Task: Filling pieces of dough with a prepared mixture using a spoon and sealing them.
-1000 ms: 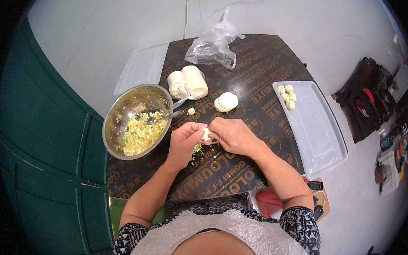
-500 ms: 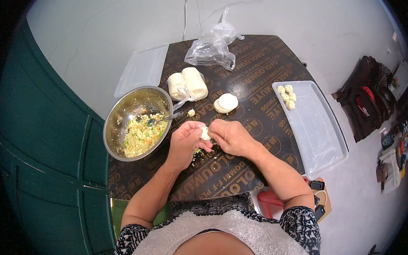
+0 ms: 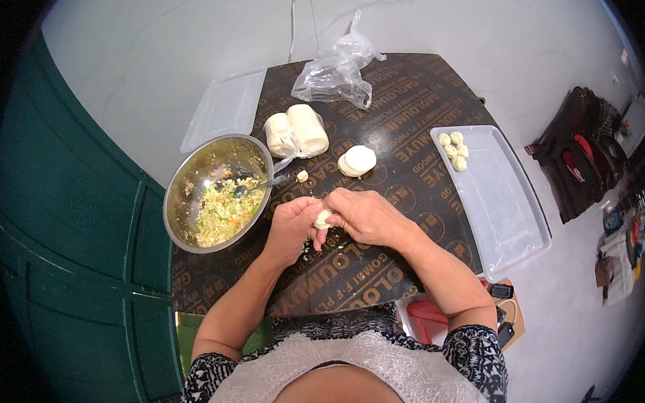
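Note:
Near the front middle of the dark table, a small white dumpling (image 3: 323, 219) is held between my two hands. My left hand (image 3: 293, 227) cradles it from the left with curled fingers. From the other side, my right hand (image 3: 365, 215) pinches its wrapper edge; those fingertips are partly hidden. Just beyond them lies a stack of round white wrappers (image 3: 359, 160). To the left is a steel bowl (image 3: 172, 219) of chopped vegetable filling (image 3: 227, 213), with a spoon (image 3: 259, 186) resting in it. Several finished dumplings (image 3: 453, 151) sit in the far end of a clear plastic tray (image 3: 500, 209) on the right.
Bagged stacks of wrappers (image 3: 297, 133) stand behind the bowl, with a small dough piece (image 3: 302, 176) nearby. A crumpled clear plastic bag (image 3: 336, 80) lies at the back. A flat translucent lid (image 3: 223, 109) is at the far left. Filling crumbs dot the table (image 3: 411, 106) below my hands.
My hands have drawn closer together around the dumpling, and the right fingers have shifted slightly left over it. The dumpling looks more gathered. The other things stay in place.

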Tool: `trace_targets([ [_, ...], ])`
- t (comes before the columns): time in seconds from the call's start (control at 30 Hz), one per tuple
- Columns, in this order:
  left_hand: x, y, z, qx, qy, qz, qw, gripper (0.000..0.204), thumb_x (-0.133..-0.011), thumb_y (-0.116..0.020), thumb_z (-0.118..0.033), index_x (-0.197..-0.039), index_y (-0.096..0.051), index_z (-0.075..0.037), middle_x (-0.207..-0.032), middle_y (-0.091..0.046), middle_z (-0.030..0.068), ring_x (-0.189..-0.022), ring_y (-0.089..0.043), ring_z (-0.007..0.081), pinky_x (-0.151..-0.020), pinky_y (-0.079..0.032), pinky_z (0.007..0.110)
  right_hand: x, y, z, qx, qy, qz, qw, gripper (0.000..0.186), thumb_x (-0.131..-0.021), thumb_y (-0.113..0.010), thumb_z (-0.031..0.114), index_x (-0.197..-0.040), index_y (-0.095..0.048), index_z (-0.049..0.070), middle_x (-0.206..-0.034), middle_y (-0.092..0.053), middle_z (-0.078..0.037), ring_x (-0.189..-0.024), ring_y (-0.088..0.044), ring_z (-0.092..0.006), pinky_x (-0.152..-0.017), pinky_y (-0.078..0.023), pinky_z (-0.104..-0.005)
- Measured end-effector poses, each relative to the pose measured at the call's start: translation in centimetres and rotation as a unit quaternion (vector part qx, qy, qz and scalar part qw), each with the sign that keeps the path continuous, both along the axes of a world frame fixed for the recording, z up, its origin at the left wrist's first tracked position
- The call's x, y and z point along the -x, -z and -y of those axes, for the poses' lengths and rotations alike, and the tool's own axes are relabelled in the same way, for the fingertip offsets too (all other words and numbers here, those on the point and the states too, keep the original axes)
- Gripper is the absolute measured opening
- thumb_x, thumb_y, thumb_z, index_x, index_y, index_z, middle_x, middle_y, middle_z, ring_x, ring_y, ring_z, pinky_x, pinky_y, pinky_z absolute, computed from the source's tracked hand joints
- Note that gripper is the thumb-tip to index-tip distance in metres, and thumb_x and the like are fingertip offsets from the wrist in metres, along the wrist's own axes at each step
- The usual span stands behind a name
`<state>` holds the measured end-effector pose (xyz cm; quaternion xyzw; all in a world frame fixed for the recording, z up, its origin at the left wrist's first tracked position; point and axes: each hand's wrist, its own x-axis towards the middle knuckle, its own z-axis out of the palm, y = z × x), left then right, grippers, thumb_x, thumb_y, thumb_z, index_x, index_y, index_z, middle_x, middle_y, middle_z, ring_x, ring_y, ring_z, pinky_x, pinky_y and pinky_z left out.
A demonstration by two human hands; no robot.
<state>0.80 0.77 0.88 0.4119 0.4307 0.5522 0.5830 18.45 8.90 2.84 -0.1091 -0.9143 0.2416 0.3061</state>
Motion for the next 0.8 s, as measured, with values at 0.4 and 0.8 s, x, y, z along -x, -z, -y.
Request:
trace_targets([
  [0.4,-1.0,-0.2,-0.1,-0.028,-0.035,0.071,0.996,0.028,-0.096,-0.048,-0.011,-0.115,-0.054,0.009,-0.097,-0.063,0.0149,-0.079,-0.065,0.0208,-0.068,-0.057,0.032,0.1,1.3,-0.6,0.034,0.059,-0.056,0.996,0.010,-0.086,-0.057,0.011,-0.087,-0.050,0.004,-0.079,-0.054,-0.012,-0.072,-0.059,-0.0344,-0.059,-0.047,-0.0426],
  [0.8,-0.6,-0.6,-0.1,-0.007,0.023,0.097,0.995,0.032,-0.095,-0.052,-0.010,-0.119,-0.052,0.010,-0.098,-0.063,0.0149,-0.078,-0.064,0.0193,-0.068,-0.056,0.031,0.0,0.7,-0.4,-0.085,0.073,-0.020,0.994,0.016,-0.076,-0.061,0.005,-0.086,-0.048,0.004,-0.078,-0.053,-0.011,-0.069,-0.060,-0.0320,-0.056,-0.047,-0.0415],
])
